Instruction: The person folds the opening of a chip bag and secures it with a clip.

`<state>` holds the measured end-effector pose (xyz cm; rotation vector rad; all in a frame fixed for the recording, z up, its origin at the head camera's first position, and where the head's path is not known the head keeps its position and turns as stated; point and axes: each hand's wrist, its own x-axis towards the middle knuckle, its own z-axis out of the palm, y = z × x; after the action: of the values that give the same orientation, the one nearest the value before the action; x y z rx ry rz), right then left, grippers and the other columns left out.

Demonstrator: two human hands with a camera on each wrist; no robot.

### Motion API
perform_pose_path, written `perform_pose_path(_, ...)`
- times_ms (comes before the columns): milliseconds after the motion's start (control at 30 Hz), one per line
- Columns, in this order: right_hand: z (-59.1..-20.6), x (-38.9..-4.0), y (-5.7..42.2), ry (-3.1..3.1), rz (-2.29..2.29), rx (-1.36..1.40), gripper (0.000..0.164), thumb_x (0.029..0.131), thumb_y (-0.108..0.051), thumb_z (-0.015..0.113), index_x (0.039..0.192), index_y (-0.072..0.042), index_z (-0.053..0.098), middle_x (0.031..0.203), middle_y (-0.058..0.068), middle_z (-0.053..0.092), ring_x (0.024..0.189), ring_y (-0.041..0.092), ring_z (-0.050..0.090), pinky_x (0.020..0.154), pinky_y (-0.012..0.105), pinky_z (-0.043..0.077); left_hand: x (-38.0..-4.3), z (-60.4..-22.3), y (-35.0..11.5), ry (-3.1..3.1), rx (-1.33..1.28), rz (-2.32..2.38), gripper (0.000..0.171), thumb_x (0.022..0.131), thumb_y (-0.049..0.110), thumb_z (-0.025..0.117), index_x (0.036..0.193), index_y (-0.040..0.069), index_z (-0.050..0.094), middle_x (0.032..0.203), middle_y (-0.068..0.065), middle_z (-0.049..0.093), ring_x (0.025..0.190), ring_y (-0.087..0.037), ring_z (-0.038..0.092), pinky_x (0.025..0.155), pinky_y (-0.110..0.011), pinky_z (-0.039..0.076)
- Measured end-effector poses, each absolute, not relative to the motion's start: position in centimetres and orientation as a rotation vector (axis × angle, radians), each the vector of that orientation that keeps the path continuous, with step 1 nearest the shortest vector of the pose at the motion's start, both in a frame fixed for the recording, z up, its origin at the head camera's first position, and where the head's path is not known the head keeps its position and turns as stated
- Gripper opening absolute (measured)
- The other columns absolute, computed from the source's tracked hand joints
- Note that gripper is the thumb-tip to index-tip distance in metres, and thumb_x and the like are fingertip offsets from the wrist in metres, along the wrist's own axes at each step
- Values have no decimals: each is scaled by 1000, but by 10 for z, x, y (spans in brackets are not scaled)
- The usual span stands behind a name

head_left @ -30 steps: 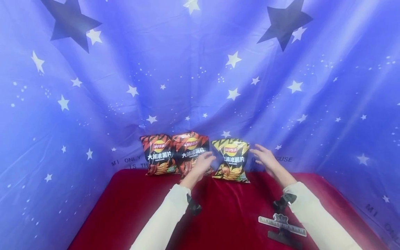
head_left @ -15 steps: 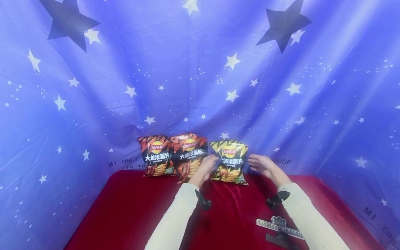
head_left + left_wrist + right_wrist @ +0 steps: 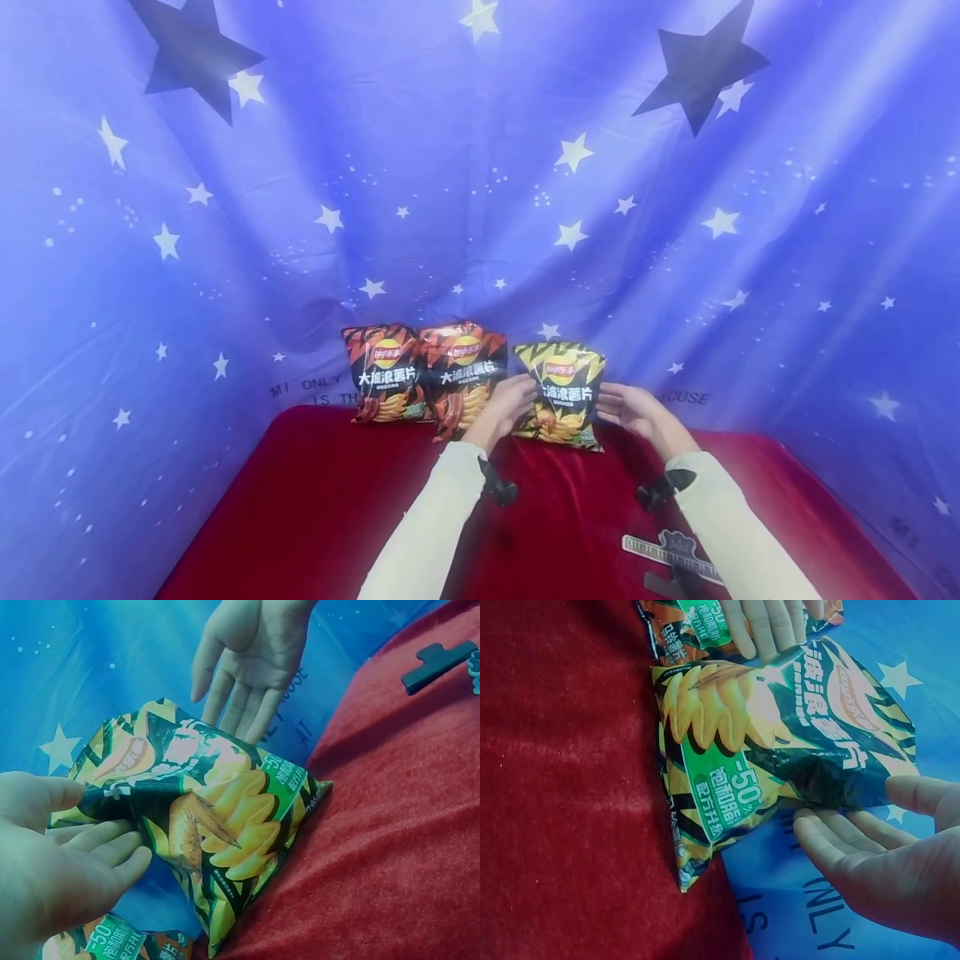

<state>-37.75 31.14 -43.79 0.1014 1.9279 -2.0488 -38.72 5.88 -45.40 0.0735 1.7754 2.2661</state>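
Note:
A yellow-and-black bag of potato chips [image 3: 558, 400] stands upright near the back of the red-covered table. At its left side is my left hand [image 3: 512, 406], fingers nearly straight, with fingertips right at the bag's edge. My right hand [image 3: 630, 408] is at the opposite edge, its fingers extended towards the bag. The left wrist view has the yellow chip bag [image 3: 217, 802] between both palms, its printed chips facing the camera. In the right wrist view the right thumb and fingers [image 3: 855, 832] lie along the bag's side, not curled round it.
Two red-and-black chip bags [image 3: 385, 375] [image 3: 459, 367] stand to the left, the nearer one partly behind my left hand. A metal-and-black bulldog clip [image 3: 671, 554] lies at the front right, partly under my right forearm. A blue starry curtain [image 3: 450, 242] hangs right behind the table [image 3: 315, 500].
Both hands have moved inwards and lower, closing in on the sides of the yellow chip bag. The bags stay in place; the head view has shifted slightly.

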Motion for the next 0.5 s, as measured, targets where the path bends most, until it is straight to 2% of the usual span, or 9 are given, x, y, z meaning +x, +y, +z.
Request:
perform_pose_path(100, -440, -376, 312, 1891, -2085, 99, 54, 109, -13, 42, 154, 11, 22, 115, 12, 69, 95, 11, 64, 114, 42, 45, -386, -453, 60, 1772, 69, 2272, 50, 101, 8, 55, 146, -10, 43, 145, -29, 54, 136, -40, 54, 115, -46, 44)
perform_pose_path(167, -441, -374, 314, 1871, -2096, 88, 52, 109, -12, 42, 152, 11, 26, 102, 1, 71, 94, 11, 65, 110, 40, 49, -384, -452, 60, 1773, 64, 2269, 47, 101, 7, 55, 143, -11, 48, 143, -28, 56, 134, -39, 57, 114, -45, 46)
perform_pose_path(233, -442, -373, 316, 1872, -2106, 84, 50, 108, -11, 44, 150, 12, 29, 94, -4, 71, 91, 10, 66, 105, 36, 53, -384, -453, 61, 1788, 64, 2262, 43, 100, 7, 56, 140, -11, 52, 139, -28, 59, 131, -39, 59, 112, -45, 47)
perform_pose_path(367, -443, -373, 319, 1946, -2064, 3, 57, 107, -11, 47, 151, 15, 23, 95, -9, 72, 92, 6, 67, 100, 34, 56, -384, -454, 60, 1824, 72, 2259, 39, 100, 10, 60, 134, -9, 58, 135, -28, 63, 128, -40, 61, 111, -47, 48)
perform_pose_path(500, -445, -373, 317, 2031, -2033, -42, 62, 106, -11, 51, 152, 17, 20, 100, -10, 73, 93, 4, 67, 108, 40, 51, -384, -453, 55, 1887, 87, 2242, 41, 101, 15, 63, 133, -10, 60, 132, -29, 64, 125, -41, 63, 108, -49, 50)
